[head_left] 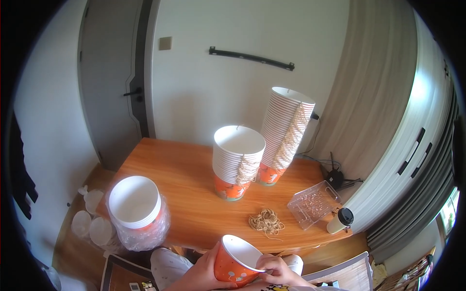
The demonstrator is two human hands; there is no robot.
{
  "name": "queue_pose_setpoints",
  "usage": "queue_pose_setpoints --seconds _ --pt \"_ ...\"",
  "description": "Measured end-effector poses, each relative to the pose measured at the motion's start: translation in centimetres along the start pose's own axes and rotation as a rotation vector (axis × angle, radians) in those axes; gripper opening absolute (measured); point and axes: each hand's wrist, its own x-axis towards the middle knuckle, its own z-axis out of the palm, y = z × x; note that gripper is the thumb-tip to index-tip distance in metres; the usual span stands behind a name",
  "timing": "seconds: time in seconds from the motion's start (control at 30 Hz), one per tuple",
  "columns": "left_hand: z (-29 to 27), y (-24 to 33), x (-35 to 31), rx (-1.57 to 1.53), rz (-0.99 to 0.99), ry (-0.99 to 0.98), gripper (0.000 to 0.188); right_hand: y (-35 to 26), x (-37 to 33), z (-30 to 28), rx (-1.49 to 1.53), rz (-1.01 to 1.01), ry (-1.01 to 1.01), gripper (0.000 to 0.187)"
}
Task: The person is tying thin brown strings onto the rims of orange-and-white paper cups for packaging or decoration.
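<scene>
Tabletop: wood-grained, its bare surface point(184, 194) reaching out behind the twine heap point(266, 221)
Tall bucket stack point(286, 136): standing behind the twine heap, slightly to its right; white rims nested, twine loops down one side, orange at the base
Shorter bucket stack point(227, 167): behind the twine heap and to its left, upright, looped with twine likewise
Wrapped bucket stack point(141, 235): well left of the twine heap, in clear plastic
Orange bucket point(232, 262): on the person's side of the twine heap, slightly left, tilted, mouth up
Clear tray point(301, 213): right of the twine heap, small reddish bits in it
Left hand point(209, 269): fingers clamped around the orange bucket's left wall
Right hand point(275, 269): fingers bent at the bucket's right rim; cannot tell whether they pinch it
Lidded cup point(336, 224): farther right of the twine heap, cream with black lid
</scene>
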Motion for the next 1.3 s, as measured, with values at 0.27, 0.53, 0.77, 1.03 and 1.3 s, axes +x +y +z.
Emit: queue_pose_setpoints --seconds 0.27,0.53,0.77,1.03,1.3 --pt "-0.3 0.0 0.0 -0.062 -0.016 0.033 0.119 -0.1 -0.2 0.3 0.1 0.127 0.007 0.011" --pt "-0.6 0.3 -0.5 -0.005 -0.025 0.024 0.12 -0.5 -0.5 0.5 0.135 0.125 -0.005 0.012" --pt "-0.1 0.4 -0.8 -0.051 -0.055 0.004 0.126 -0.7 -1.4 0.2 0.217 0.091 -0.039 0.016" --pt "0.8 0.2 -1.3 -0.086 -0.081 0.03 0.128 -1.0 -2.4 0.3 0.281 0.139 0.08 0.013" --pt "0.8 -1.4 -0.4 -0.324 0.12 0.21 0.118 -1.4 -3.4 -6.6 -0.315 0.011 0.569 0.005"
